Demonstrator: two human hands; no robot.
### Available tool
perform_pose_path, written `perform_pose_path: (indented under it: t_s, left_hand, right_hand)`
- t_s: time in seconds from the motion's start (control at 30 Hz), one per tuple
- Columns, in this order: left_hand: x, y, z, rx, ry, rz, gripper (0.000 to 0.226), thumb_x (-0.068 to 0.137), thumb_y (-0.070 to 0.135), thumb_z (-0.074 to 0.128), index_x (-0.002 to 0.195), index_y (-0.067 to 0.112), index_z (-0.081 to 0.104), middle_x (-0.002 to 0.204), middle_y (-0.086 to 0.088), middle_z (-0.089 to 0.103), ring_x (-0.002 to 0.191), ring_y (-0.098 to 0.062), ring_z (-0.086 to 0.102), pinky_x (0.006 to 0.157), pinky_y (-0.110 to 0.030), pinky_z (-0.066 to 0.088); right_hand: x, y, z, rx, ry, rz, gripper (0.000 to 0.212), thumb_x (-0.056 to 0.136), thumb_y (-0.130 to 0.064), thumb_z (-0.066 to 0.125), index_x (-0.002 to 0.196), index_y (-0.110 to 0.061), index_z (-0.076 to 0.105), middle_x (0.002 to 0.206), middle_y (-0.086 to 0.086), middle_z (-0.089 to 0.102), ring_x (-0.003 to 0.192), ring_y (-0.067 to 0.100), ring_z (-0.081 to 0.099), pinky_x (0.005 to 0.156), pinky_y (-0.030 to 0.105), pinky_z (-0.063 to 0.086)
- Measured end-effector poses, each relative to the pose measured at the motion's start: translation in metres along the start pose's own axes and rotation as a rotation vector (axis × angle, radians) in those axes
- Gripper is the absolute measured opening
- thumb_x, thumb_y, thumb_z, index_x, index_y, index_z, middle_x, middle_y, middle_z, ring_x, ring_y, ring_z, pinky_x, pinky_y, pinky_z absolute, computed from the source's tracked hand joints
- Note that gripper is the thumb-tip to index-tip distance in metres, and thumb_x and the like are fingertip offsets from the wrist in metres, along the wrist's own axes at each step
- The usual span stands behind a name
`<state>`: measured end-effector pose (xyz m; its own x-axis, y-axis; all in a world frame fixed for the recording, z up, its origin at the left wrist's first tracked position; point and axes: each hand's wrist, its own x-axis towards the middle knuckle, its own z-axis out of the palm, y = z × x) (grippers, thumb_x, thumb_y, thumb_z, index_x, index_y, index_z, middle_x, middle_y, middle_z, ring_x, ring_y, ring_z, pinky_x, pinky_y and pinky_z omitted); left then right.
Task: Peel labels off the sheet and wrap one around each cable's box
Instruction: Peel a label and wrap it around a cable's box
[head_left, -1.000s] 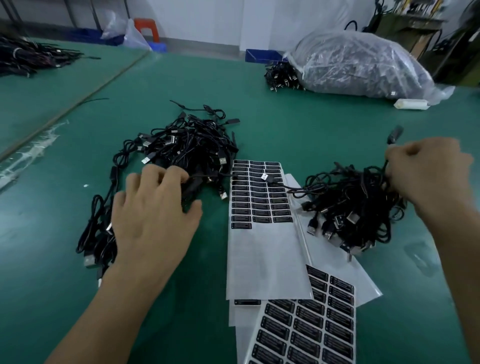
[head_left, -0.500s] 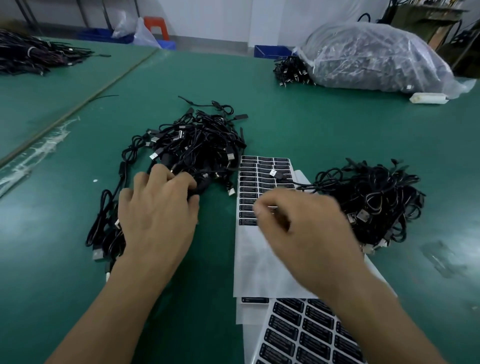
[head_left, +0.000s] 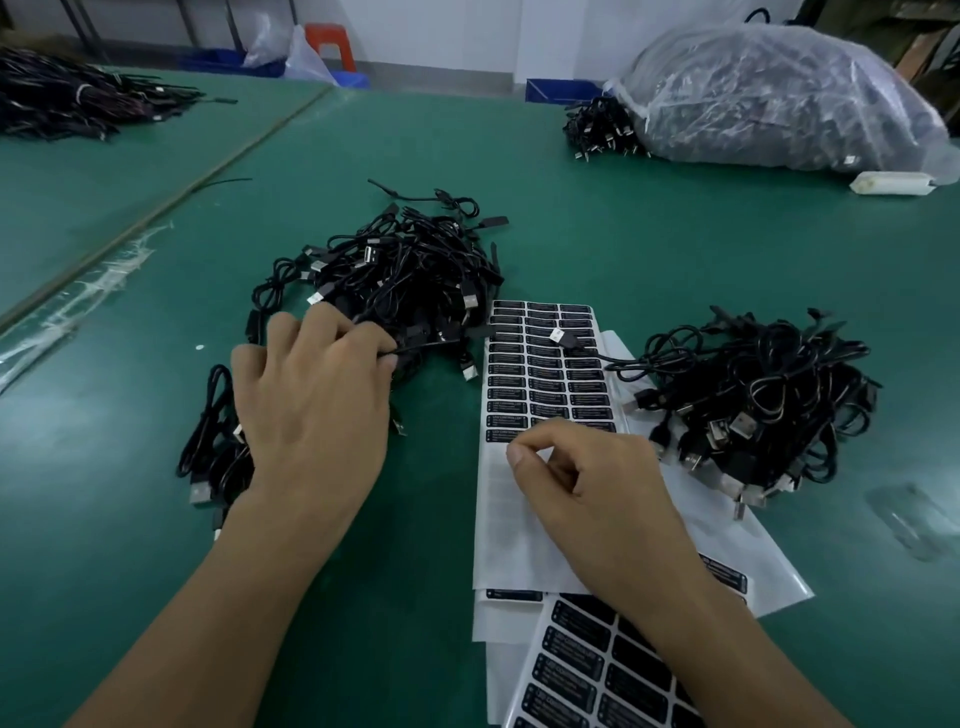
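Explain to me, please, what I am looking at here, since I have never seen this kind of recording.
There is no machine: these are a person's two bare hands, filmed by one wide-angle camera worn on the head, looking forward and down. On the green table lie two piles of black cables, the left pile and the right pile, with a white label sheet between them and more sheets nearer the person. The left hand rests on the left pile, fingertips among the cables; whether it grips one I cannot tell. The right hand pinches at a label in the sheet's lowest filled row, apparently to peel it. Farther off lies a clear plastic bag of cables.
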<state>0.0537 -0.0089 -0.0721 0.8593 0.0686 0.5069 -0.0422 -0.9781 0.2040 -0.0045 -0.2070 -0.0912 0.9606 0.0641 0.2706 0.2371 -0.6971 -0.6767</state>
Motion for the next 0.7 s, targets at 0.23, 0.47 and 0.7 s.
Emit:
perform_pose_path:
  t_s: [0.23, 0.47, 0.7]
  left_hand:
    - [-0.001, 0.011, -0.010, -0.188, 0.369, 0.366, 0.021, 0.101, 0.032, 0.062, 0.094, 0.020, 0.077, 0.096, -0.004, 0.065, 0.093, -0.024, 0.044, 0.081, -0.040, 0.030]
    - [0.000, 0.007, -0.007, -0.301, 0.281, 0.425, 0.024, 0.100, 0.031, 0.060, 0.095, 0.017, 0.078, 0.100, -0.004, 0.066, 0.095, -0.026, 0.046, 0.083, -0.041, 0.033]
    - [0.001, 0.006, -0.006, -0.361, 0.284, 0.435, 0.020, 0.100, 0.028, 0.061, 0.096, 0.018, 0.077, 0.100, -0.003, 0.065, 0.093, -0.026, 0.051, 0.082, -0.042, 0.035]
  right_hand:
    - [0.006, 0.003, -0.005, 0.330, 0.132, 0.189, 0.050, 0.088, -0.054, 0.062, 0.134, -0.038, 0.051, 0.077, -0.009, 0.067, 0.060, 0.002, 0.059, 0.060, 0.014, 0.048]
    - [0.014, 0.008, -0.017, 0.777, 0.261, 0.340, 0.015, 0.094, -0.024, 0.066, 0.108, -0.026, 0.071, 0.078, -0.004, 0.073, 0.057, -0.002, 0.057, 0.046, 0.008, 0.040]
    - [0.016, 0.015, -0.015, 0.590, 0.223, 0.338, 0.010, 0.094, -0.035, 0.065, 0.101, -0.036, 0.071, 0.063, -0.013, 0.055, 0.055, 0.001, 0.048, 0.049, 0.010, 0.038]
